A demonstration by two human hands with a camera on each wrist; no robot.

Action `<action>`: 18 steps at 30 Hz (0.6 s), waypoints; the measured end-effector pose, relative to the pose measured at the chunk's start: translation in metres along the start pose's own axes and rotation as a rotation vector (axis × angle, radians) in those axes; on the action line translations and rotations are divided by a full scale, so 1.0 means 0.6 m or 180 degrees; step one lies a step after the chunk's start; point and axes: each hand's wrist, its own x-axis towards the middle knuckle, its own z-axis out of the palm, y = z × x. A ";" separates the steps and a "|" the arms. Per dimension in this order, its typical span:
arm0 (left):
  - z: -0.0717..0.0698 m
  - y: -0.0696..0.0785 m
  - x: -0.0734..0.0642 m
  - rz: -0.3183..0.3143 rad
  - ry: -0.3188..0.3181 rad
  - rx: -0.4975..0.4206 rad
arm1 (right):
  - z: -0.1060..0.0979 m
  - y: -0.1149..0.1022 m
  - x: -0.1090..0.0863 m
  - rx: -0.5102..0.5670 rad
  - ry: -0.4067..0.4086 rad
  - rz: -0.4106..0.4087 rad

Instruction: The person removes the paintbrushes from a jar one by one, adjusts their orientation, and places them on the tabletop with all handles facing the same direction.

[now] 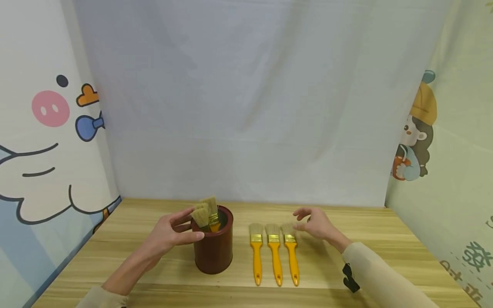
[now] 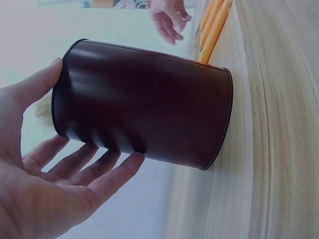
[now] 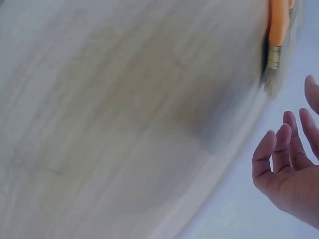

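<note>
A dark red cylindrical can [image 1: 213,252] stands upright on the table, several paintbrushes [image 1: 211,214] in it with bristles up. My left hand [image 1: 169,233] holds the can by its upper part, thumb and fingers on opposite sides, as the left wrist view of the can [image 2: 142,102] also shows. To its right lie 3 paintbrushes with yellow handles: a left one [image 1: 257,261], a middle one [image 1: 276,261] and a right one [image 1: 293,261]. Close to the right brush's bristles is my right hand [image 1: 317,223], its fingers loosely bent and holding nothing; in the right wrist view a brush [image 3: 279,25] appears beyond the fingertips.
The wooden table [image 1: 154,284] runs back to a pale hanging cloth [image 1: 246,107]. Printed cartoon panels stand at the left [image 1: 50,162] and at the right [image 1: 443,205]. A black strap [image 1: 349,278] hangs at the right sleeve.
</note>
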 end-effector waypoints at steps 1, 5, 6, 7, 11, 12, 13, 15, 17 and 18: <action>0.000 0.000 0.000 -0.0001 0.0001 0.0000 | -0.001 -0.004 0.001 -0.0021 0.0011 -0.0034; 0.001 0.000 0.000 -0.0005 0.0018 0.0025 | -0.004 -0.023 0.006 -0.0057 0.0046 -0.0128; 0.001 0.000 -0.001 -0.0006 0.0023 0.0031 | -0.005 -0.028 0.007 -0.0057 0.0049 -0.0151; 0.001 0.001 -0.001 -0.0007 0.0026 0.0035 | -0.005 -0.034 0.009 -0.0057 0.0051 -0.0165; 0.001 0.000 -0.001 -0.0011 0.0042 0.0051 | -0.005 -0.055 0.011 -0.0019 0.0031 -0.0274; 0.002 0.001 -0.001 -0.0018 0.0043 0.0046 | -0.004 -0.062 0.011 -0.0001 0.0033 -0.0304; 0.002 0.001 -0.001 -0.0020 0.0042 0.0044 | -0.003 -0.068 0.012 0.0011 0.0041 -0.0349; 0.002 0.001 -0.001 -0.0029 0.0052 0.0038 | -0.001 -0.082 0.012 0.0039 0.0052 -0.0444; 0.003 0.001 -0.001 -0.0021 0.0047 0.0045 | 0.002 -0.098 0.013 0.0054 0.0071 -0.0534; 0.002 0.001 -0.001 -0.0021 0.0048 0.0041 | 0.005 -0.105 0.014 0.0055 0.0078 -0.0574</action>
